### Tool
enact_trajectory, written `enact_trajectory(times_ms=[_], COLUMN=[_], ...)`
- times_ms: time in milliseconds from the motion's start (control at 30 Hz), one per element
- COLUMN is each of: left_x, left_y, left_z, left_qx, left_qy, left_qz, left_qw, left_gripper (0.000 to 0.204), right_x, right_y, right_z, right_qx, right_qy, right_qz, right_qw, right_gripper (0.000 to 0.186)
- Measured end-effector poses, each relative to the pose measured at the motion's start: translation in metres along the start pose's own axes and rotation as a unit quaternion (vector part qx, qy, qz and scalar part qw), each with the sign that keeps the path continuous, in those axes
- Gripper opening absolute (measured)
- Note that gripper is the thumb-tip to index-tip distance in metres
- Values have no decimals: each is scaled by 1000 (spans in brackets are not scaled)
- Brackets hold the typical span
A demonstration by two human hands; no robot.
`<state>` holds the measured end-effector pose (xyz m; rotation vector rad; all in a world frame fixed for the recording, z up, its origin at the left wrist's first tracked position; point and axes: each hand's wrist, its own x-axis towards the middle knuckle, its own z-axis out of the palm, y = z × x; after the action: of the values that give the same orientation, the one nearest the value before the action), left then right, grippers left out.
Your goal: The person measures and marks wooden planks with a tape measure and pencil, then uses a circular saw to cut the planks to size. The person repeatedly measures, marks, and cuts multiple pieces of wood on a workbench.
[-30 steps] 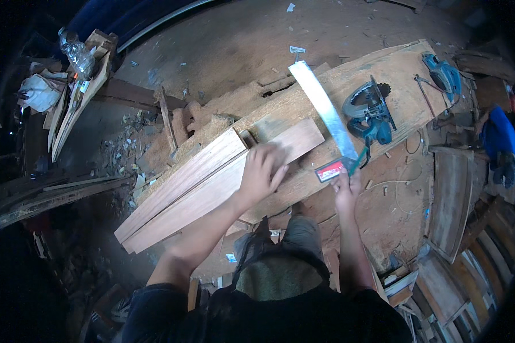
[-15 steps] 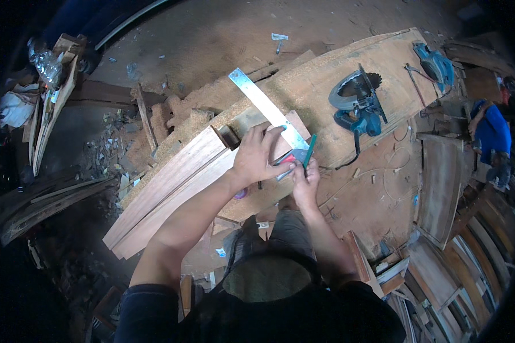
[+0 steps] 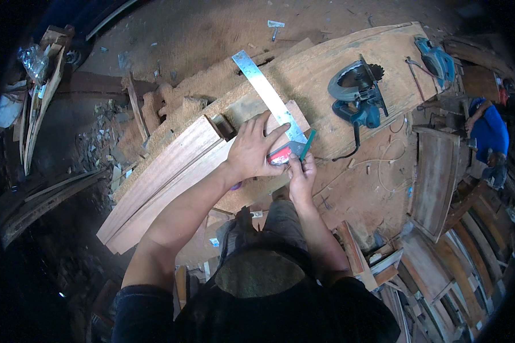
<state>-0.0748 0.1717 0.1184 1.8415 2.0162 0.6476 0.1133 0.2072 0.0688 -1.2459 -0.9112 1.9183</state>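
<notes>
A try square with a long metal blade [image 3: 263, 88] and a red and grey handle [image 3: 280, 155] lies across the end of a pale reddish wooden board [image 3: 298, 116]. My left hand [image 3: 249, 147] holds the square against the board, its thumb and forefinger on either side of the handle and the other fingers spread over the wood. Pinched in my right hand [image 3: 303, 178] is a green pencil [image 3: 308, 144], tilted up beside the handle near the blade's close end. The pencil's tip is too small to make out. Another reddish board [image 3: 166, 154] lies alongside, to the left.
A circular saw [image 3: 356, 108] with a dark blade rests on the sawdust-covered bench top [image 3: 303, 63], its cord trailing toward me. Beyond it sits a teal power tool [image 3: 436, 60]. A person in blue [image 3: 491, 134] is at the far right, near stacked wooden panels [image 3: 435, 177].
The square has turned slightly, its blade now steeper. My left thumb has drawn back from my right fingers, leaving more of the red handle showing. The pencil stays in my right hand.
</notes>
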Motion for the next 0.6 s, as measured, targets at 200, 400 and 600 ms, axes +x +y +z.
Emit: enact_trajectory(times_ms=[200, 400, 600], left_x=[0, 0, 1], left_y=[1, -1, -1], left_z=[0, 2, 2], left_qx=[22, 13, 14], left_qy=[-13, -6, -7], left_qz=[-9, -13, -10], left_qw=[1000, 1000, 1000], left_gripper=[101, 102, 103], right_x=[1, -1, -2], right_y=[2, -4, -13], right_z=[-2, -1, 8], right_qx=[-6, -19, 6], right_qy=[-4, 2, 5], right_qz=[-2, 2, -2], right_qw=[1000, 1000, 1000], right_gripper=[24, 26, 22])
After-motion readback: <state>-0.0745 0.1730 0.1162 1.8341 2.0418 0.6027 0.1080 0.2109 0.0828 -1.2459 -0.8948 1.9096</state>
